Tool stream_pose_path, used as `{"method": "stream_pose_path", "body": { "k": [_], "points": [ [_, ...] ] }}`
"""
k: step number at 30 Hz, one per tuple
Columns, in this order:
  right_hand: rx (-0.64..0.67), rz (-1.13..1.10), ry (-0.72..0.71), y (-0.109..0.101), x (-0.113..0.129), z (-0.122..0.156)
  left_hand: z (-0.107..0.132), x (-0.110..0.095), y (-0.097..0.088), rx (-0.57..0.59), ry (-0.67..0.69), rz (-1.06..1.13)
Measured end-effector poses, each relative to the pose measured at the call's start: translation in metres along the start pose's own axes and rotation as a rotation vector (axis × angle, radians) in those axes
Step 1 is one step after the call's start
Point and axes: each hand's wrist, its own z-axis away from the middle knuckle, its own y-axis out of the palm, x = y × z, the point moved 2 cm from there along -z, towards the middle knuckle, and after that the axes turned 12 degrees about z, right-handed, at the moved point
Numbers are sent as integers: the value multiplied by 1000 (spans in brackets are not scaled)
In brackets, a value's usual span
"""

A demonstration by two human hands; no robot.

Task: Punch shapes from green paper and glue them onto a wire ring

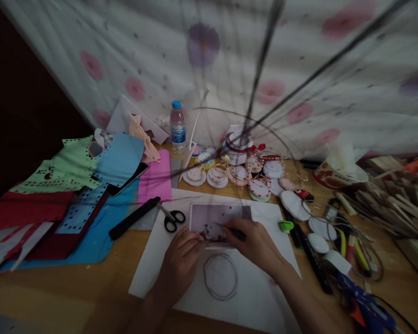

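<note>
The right hand grips a slim dark tool over tiny coloured bits in a shallow rectangular tray on white paper; the left hand is at the tray's corner, its grip unclear

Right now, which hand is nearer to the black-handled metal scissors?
Left. The left hand is close below the scissors in the picture; the right hand is farther away, to their right.

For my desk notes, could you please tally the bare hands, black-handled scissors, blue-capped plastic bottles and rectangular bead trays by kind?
Bare hands (left hand, right hand): 2
Black-handled scissors: 1
Blue-capped plastic bottle: 1
Rectangular bead tray: 1
Total: 5
</note>
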Motion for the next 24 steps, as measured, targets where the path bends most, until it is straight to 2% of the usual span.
{"method": "stream_pose_path", "body": {
  "k": [5,8,11,14,16,17,20,22,24],
  "points": [
    [-157,-98,64,-17,-6,15,-8,9,0,8,13,-58],
    [-264,-164,118,-25,-7,24,-27,23,0,20,26,-141],
    [-293,-205,164,-30,-8,33,-52,33,-3,14,10,-179],
    [-318,-212,198,-34,-11,43,-64,20,-9,-61,-65,-239],
    [-347,-214,209,-34,-13,49,-58,-3,-12,-82,-108,-249],
    [-358,-221,212,-34,-15,51,-50,-17,-11,-50,-114,-233],
    [-362,-257,227,-27,-19,54,-18,-51,1,194,-158,-104],
    [-350,-281,233,-20,-20,52,5,-60,12,301,-192,-76],
    [-341,-300,232,-12,-22,51,20,-55,22,340,-201,-111]
  ]
}}
